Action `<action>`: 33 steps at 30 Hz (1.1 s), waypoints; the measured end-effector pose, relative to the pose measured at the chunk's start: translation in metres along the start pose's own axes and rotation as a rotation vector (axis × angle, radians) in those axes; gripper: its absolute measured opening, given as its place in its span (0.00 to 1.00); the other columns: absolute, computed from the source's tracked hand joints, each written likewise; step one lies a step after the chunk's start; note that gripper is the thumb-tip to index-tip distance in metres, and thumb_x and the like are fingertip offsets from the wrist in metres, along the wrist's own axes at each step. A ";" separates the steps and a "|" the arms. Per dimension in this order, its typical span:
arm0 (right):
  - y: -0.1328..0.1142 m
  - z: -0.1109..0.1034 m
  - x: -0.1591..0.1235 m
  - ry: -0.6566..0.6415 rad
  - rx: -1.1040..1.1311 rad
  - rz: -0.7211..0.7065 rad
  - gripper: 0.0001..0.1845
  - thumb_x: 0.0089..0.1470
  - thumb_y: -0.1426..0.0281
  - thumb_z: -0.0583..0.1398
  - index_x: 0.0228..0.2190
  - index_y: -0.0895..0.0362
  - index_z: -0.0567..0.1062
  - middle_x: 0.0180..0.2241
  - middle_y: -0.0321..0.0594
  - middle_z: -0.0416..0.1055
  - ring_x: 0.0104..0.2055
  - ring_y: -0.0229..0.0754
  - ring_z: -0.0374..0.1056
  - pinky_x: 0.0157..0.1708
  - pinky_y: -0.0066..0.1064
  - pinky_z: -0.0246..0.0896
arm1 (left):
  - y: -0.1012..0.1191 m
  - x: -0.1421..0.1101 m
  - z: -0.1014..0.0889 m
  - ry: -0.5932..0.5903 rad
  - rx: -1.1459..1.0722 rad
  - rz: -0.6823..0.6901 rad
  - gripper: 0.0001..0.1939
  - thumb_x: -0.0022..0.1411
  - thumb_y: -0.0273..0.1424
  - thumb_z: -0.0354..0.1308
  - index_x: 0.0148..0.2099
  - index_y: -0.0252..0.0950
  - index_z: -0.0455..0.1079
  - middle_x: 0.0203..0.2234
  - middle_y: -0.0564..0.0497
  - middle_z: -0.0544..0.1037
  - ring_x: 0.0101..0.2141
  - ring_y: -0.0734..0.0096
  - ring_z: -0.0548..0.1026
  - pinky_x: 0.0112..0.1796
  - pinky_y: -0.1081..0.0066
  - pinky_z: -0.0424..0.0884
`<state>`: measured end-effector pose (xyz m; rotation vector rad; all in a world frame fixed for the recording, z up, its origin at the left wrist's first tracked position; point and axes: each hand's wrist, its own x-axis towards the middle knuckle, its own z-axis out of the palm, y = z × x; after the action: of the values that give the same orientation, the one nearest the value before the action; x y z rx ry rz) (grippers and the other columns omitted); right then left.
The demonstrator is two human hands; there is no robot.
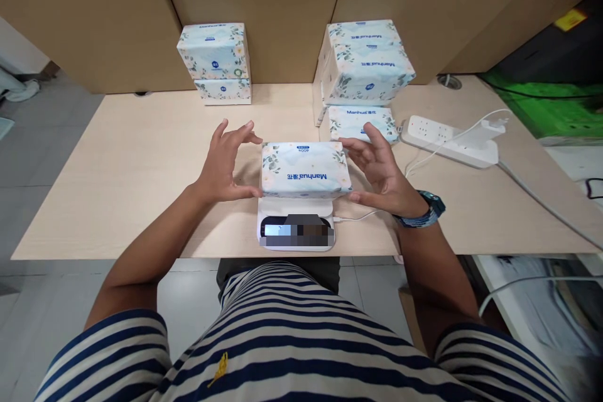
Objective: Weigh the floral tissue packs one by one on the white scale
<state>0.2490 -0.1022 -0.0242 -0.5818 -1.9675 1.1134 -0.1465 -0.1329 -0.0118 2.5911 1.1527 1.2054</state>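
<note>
A pack of tissues (pixel 306 168) with a blue and floral wrapper lies on a white digital scale (pixel 294 207), and its printing faces away from me. The scale's display is partly blurred out. My left hand (pixel 228 163) is at the pack's left end, thumb and fingers spread apart. At the right end, my right hand (pixel 379 173) also has its fingers spread, with a watch (pixel 424 208) on the wrist. Fingertips of both hands are at the pack's corners; whether they press on it I cannot tell.
Stacked tissue packs (pixel 214 53) stand at the back left, and a larger stack (pixel 370 63) at the back right. A single pack (pixel 362 122) lies before the latter. Right of it is a white power strip (pixel 450 141) with cables. Cardboard boxes (pixel 254 25) wall the table's (pixel 117 169) rear.
</note>
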 end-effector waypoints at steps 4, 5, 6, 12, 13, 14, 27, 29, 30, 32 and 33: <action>0.002 0.002 0.000 0.011 0.025 0.010 0.66 0.50 0.51 0.77 0.76 0.26 0.45 0.72 0.34 0.65 0.77 0.55 0.59 0.82 0.59 0.47 | 0.001 0.001 -0.001 -0.007 -0.022 0.016 0.74 0.44 0.80 0.60 0.82 0.47 0.46 0.59 0.39 0.82 0.58 0.43 0.81 0.77 0.37 0.47; 0.002 0.002 0.001 0.011 0.034 0.004 0.66 0.50 0.52 0.77 0.76 0.26 0.46 0.72 0.34 0.65 0.77 0.55 0.60 0.81 0.59 0.47 | 0.001 0.002 -0.001 0.000 -0.031 0.029 0.74 0.44 0.80 0.60 0.82 0.47 0.45 0.59 0.40 0.82 0.58 0.44 0.81 0.77 0.37 0.48; 0.002 0.002 0.001 0.012 0.042 -0.002 0.65 0.51 0.53 0.77 0.76 0.25 0.47 0.72 0.34 0.65 0.77 0.55 0.60 0.81 0.60 0.47 | 0.001 0.002 0.000 0.007 -0.039 0.040 0.74 0.45 0.79 0.61 0.82 0.48 0.45 0.59 0.40 0.82 0.58 0.44 0.81 0.77 0.38 0.48; 0.002 0.004 0.001 0.035 0.069 0.002 0.62 0.50 0.54 0.78 0.75 0.25 0.51 0.71 0.35 0.66 0.77 0.56 0.60 0.81 0.61 0.47 | 0.003 0.002 0.000 0.008 -0.062 0.048 0.71 0.47 0.76 0.64 0.82 0.48 0.45 0.60 0.41 0.81 0.58 0.46 0.81 0.76 0.40 0.52; 0.002 0.004 0.001 0.035 0.067 0.005 0.62 0.50 0.54 0.78 0.75 0.25 0.51 0.70 0.35 0.66 0.77 0.56 0.60 0.81 0.61 0.47 | 0.003 0.002 0.001 0.009 -0.066 0.050 0.70 0.48 0.75 0.65 0.81 0.48 0.45 0.60 0.41 0.81 0.58 0.46 0.81 0.75 0.40 0.52; 0.002 0.004 0.001 0.033 0.063 0.007 0.62 0.50 0.54 0.77 0.75 0.26 0.51 0.70 0.36 0.66 0.76 0.56 0.60 0.81 0.61 0.48 | 0.003 0.002 0.001 0.011 -0.071 0.053 0.70 0.48 0.74 0.66 0.81 0.49 0.45 0.60 0.41 0.81 0.57 0.46 0.81 0.75 0.40 0.53; 0.004 0.008 0.000 0.047 0.057 -0.018 0.61 0.50 0.55 0.77 0.75 0.26 0.53 0.70 0.34 0.66 0.74 0.56 0.63 0.79 0.58 0.53 | 0.005 0.002 0.010 0.027 -0.232 0.076 0.64 0.55 0.66 0.70 0.82 0.52 0.46 0.59 0.42 0.78 0.55 0.49 0.79 0.57 0.47 0.76; 0.005 0.008 0.000 0.052 0.062 -0.027 0.59 0.51 0.55 0.77 0.74 0.25 0.54 0.70 0.33 0.66 0.75 0.55 0.63 0.79 0.57 0.55 | 0.006 0.002 0.011 0.029 -0.247 0.077 0.63 0.56 0.66 0.70 0.82 0.51 0.45 0.59 0.41 0.77 0.55 0.50 0.78 0.57 0.47 0.76; 0.005 0.009 0.001 0.055 0.065 -0.034 0.59 0.51 0.56 0.77 0.74 0.25 0.55 0.69 0.33 0.67 0.74 0.55 0.63 0.79 0.56 0.55 | 0.007 0.002 0.012 0.032 -0.253 0.079 0.63 0.56 0.65 0.70 0.82 0.51 0.45 0.59 0.41 0.76 0.55 0.50 0.78 0.56 0.48 0.77; 0.006 0.009 0.001 0.060 0.067 -0.043 0.58 0.51 0.56 0.77 0.73 0.24 0.56 0.69 0.33 0.67 0.74 0.55 0.64 0.79 0.56 0.56 | 0.007 0.002 0.013 0.037 -0.260 0.080 0.62 0.57 0.63 0.70 0.82 0.50 0.46 0.59 0.40 0.75 0.54 0.51 0.78 0.55 0.49 0.77; 0.006 0.009 0.001 0.059 0.064 -0.045 0.58 0.51 0.56 0.77 0.73 0.24 0.56 0.69 0.33 0.67 0.74 0.55 0.64 0.79 0.56 0.56 | 0.007 0.002 0.014 0.040 -0.263 0.082 0.61 0.58 0.63 0.70 0.82 0.50 0.46 0.59 0.40 0.75 0.53 0.52 0.77 0.54 0.50 0.78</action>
<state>0.2413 -0.1033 -0.0318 -0.5281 -1.8785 1.1143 -0.1315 -0.1333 -0.0176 2.4477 0.8345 1.3297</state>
